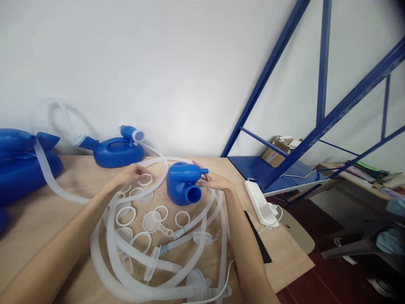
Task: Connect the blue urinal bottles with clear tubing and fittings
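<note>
My right hand (215, 181) grips a blue plastic urinal bottle (182, 181) from its right side, thumb and fingers against it. The bottle's round open mouth points toward me, and a narrow spout sticks out to the right. Left of it, my left hand (134, 172) has its fingertips closed at the far edge of a white ring (144, 180). More white rings (125, 216) and translucent caps with tabs (152, 221) lie scattered below. Clear flexible hoses (142, 291) loop around and over these parts.
Another blue bottle (115, 152) with a hose stands by the wall, and larger blue containers (25, 164) are at far left. A white power strip (259, 202) and a black flat device (257, 238) lie at the table's right. A blue metal rack (275, 88) stands behind.
</note>
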Action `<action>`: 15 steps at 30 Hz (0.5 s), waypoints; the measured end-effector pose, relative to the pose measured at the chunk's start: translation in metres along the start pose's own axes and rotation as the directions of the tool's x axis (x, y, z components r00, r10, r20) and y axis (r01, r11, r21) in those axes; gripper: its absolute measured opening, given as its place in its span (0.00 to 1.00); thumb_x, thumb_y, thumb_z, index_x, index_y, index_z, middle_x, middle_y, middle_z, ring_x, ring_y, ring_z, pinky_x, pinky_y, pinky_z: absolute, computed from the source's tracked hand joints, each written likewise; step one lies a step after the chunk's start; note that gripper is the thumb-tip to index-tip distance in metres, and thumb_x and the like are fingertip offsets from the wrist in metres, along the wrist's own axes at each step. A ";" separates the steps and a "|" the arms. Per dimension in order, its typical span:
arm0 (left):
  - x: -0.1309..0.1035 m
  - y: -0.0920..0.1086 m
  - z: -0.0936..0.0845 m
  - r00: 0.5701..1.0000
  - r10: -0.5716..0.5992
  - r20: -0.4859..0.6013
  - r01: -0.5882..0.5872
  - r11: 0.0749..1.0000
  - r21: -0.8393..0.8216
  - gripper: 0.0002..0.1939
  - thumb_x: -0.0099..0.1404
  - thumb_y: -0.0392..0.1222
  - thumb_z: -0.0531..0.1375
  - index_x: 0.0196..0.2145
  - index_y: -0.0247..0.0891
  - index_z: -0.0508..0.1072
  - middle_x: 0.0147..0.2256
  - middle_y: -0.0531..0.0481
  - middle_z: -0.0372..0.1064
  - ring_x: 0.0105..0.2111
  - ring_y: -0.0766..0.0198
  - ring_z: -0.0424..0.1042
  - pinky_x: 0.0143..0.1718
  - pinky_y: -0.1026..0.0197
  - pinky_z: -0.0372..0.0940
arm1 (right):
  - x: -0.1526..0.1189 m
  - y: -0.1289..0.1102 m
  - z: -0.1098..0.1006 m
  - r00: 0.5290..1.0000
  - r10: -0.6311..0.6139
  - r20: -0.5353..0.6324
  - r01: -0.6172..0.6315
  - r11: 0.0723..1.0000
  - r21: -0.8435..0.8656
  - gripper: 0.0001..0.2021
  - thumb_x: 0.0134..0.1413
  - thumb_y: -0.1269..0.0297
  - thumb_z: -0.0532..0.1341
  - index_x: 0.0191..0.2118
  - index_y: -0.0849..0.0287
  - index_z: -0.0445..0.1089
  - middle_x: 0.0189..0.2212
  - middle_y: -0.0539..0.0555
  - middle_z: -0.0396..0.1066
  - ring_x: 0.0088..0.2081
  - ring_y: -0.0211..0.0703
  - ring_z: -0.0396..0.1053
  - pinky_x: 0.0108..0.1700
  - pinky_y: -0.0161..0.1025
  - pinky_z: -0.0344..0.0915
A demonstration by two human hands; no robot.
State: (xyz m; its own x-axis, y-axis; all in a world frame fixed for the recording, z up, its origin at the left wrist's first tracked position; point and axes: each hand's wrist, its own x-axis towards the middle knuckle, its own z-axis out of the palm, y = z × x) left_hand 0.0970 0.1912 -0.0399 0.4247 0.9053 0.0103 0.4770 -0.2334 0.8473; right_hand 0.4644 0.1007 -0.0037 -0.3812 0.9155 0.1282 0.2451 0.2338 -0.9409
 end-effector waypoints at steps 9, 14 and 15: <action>-0.023 0.071 0.048 0.967 0.187 -0.171 -0.206 0.973 -0.105 0.28 0.68 0.67 0.54 0.36 0.36 0.74 0.34 0.45 0.75 0.36 0.57 0.74 0.38 0.60 0.71 | 0.011 -0.016 0.019 0.987 -0.100 -0.123 0.097 0.995 -0.031 0.34 0.50 0.47 0.75 0.62 0.50 0.73 0.59 0.57 0.74 0.63 0.57 0.69 0.66 0.54 0.65; -0.025 0.072 0.065 0.949 0.156 -0.274 -0.198 0.971 -0.132 0.25 0.71 0.59 0.51 0.47 0.34 0.73 0.40 0.42 0.75 0.35 0.56 0.76 0.35 0.58 0.74 | 0.020 -0.011 0.032 0.960 -0.174 -0.220 0.164 0.984 -0.063 0.26 0.53 0.46 0.72 0.55 0.51 0.79 0.57 0.55 0.77 0.61 0.56 0.71 0.66 0.51 0.64; -0.026 0.071 0.064 0.946 0.161 -0.282 -0.204 0.971 -0.128 0.25 0.71 0.57 0.52 0.51 0.34 0.73 0.42 0.42 0.76 0.34 0.56 0.76 0.35 0.58 0.74 | 0.020 -0.010 0.033 0.956 -0.181 -0.229 0.170 0.983 -0.066 0.25 0.53 0.45 0.72 0.54 0.51 0.79 0.56 0.55 0.77 0.61 0.56 0.71 0.66 0.51 0.64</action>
State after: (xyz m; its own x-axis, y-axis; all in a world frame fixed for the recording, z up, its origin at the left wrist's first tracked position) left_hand 0.1694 0.1283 -0.0142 0.2619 0.9186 0.2959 0.2782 -0.3654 0.8883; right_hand 0.4247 0.1054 -0.0020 -0.2051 0.9083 0.3647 0.2352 0.4074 -0.8824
